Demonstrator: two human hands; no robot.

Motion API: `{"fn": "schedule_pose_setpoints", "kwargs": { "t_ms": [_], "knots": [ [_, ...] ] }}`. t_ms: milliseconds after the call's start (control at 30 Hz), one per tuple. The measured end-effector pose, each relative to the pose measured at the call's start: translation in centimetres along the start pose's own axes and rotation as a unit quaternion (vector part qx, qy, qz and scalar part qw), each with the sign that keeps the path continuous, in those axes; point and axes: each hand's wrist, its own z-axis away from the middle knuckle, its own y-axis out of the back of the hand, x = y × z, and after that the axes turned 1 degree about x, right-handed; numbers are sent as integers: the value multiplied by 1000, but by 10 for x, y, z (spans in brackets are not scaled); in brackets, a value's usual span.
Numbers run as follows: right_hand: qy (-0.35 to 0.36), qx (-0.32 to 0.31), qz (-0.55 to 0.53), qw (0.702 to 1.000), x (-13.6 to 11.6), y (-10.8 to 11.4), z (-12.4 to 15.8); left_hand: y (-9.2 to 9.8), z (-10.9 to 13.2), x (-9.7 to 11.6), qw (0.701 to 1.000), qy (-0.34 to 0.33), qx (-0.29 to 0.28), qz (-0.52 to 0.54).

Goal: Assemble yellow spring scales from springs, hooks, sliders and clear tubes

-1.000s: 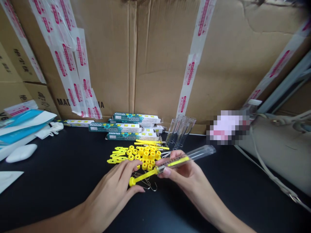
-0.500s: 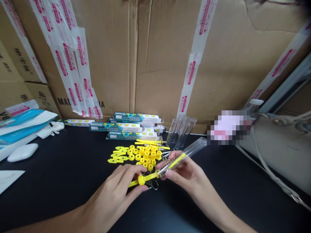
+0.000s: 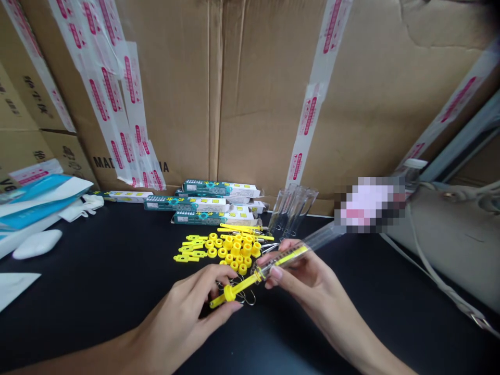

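My right hand [image 3: 308,271] grips the clear tube of a spring scale [image 3: 287,257], fingers wrapped around it and thumb pressed on its side. A coiled spring and a yellow strip show inside the tube. From its lower end sticks a yellow rod with a round yellow cap [image 3: 229,292] on it. My left hand [image 3: 191,297] is around the cap end with thumb and fingers apart, the rod's holed tip visible between them. Metal hooks [image 3: 248,298] lie on the table just behind the cap. Yellow caps and rings [image 3: 235,249] are clustered beyond my hands.
Flat yellow pieces [image 3: 190,249] lie left of the caps. Behind are stacked green-and-white boxes [image 3: 203,203] and several clear tubes [image 3: 292,211] standing upright. A cardboard wall [image 3: 258,104] closes the back. A light bag [image 3: 449,239] sits right; a white case [image 3: 37,245] lies left.
The spring scale has shifted slightly right in my right hand's grip. My left fingers have loosened around the cap, and the rod's tip now shows.
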Motion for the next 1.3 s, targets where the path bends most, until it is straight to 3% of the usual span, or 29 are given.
{"fn": "schedule_pose_setpoints", "kwargs": {
  "t_ms": [500,900,1067,1300],
  "knots": [
    [11,68,-1,998,-11,12,-9,0,-4,-2,999,23,-42,21],
    [0,49,20,999,-11,8,-9,3,-4,1,998,-2,-53,26],
    [-3,42,29,999,-11,9,-8,3,-4,1,999,-33,-32,-3],
    [-12,13,23,1000,-5,12,-4,2,-4,1,1000,-12,-23,5]
  ]
}}
